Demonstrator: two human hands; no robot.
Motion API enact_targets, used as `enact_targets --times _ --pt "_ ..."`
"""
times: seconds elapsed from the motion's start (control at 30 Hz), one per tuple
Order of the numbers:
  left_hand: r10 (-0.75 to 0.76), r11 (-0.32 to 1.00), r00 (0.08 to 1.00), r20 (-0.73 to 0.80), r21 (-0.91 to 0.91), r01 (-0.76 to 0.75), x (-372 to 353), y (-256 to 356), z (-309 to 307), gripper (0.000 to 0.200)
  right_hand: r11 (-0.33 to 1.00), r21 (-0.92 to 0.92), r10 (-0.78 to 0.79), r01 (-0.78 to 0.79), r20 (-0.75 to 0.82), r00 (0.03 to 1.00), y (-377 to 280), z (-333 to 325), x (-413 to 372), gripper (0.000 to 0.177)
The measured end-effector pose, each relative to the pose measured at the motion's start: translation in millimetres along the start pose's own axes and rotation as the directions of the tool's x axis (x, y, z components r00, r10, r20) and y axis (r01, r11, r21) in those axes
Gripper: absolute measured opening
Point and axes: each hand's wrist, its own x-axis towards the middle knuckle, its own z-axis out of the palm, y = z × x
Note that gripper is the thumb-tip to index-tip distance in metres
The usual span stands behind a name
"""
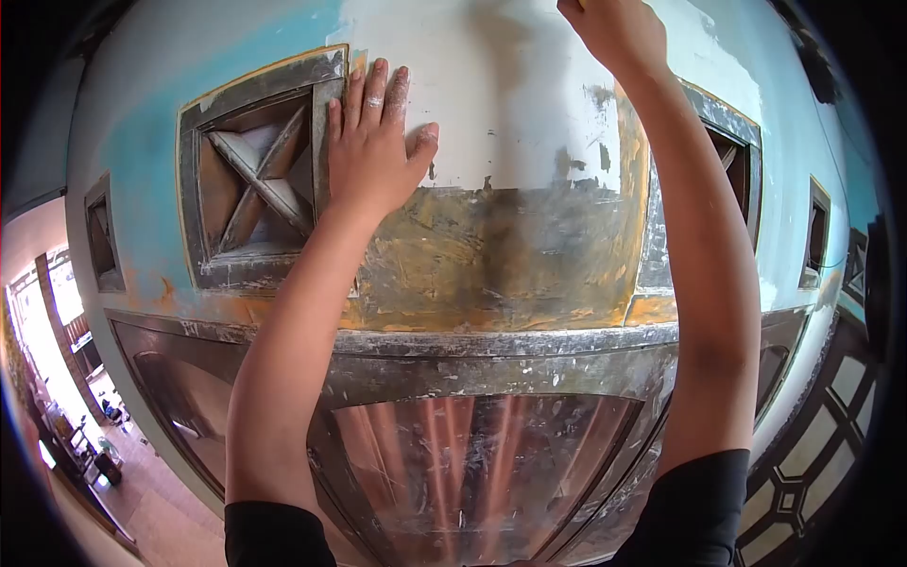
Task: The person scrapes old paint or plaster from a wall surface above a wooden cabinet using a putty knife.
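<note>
My left hand (378, 146) lies against the wall with its fingers spread, and whitish dust marks the fingers. It rests just right of the square wooden vent frame (326, 132), at the edge of a white-coated patch (444, 113). My right hand (619, 33) is raised high at the top edge of the view, bent at the wrist. Its fingers are mostly cut off; a small yellowish bit shows beside them, too little to name. Below the white patch the wall is bare brown and ochre (510, 255).
A second vent frame (756, 180) is partly behind my right forearm. A wooden ledge (501, 342) runs across above arched glass panes with pinkish curtains (453, 454). At the left, a bright opening shows a tiled floor (161, 501) with objects. A patterned dark grille (803, 472) stands at the lower right.
</note>
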Motion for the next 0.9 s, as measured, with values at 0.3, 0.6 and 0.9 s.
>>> enact_targets --times 0.3,0.6,0.9 --pt "0.024 1.0 1.0 0.006 0.017 -0.024 -1.8 0.0 -2.2 0.071 1.0 0.019 0.011 -0.011 0.001 1.0 9.0 -10.5 12.5 0.023" --pt "0.022 1.0 1.0 0.01 0.011 -0.022 -2.4 -1.1 -2.8 0.073 1.0 0.007 0.012 -0.012 -0.018 1.0 17.8 11.5 27.4 0.023" --pt "0.024 1.0 1.0 0.008 0.004 -0.024 -5.0 1.5 -5.4 0.071 1.0 -0.002 0.016 -0.016 -0.052 0.999 18.7 12.9 44.8 0.023"
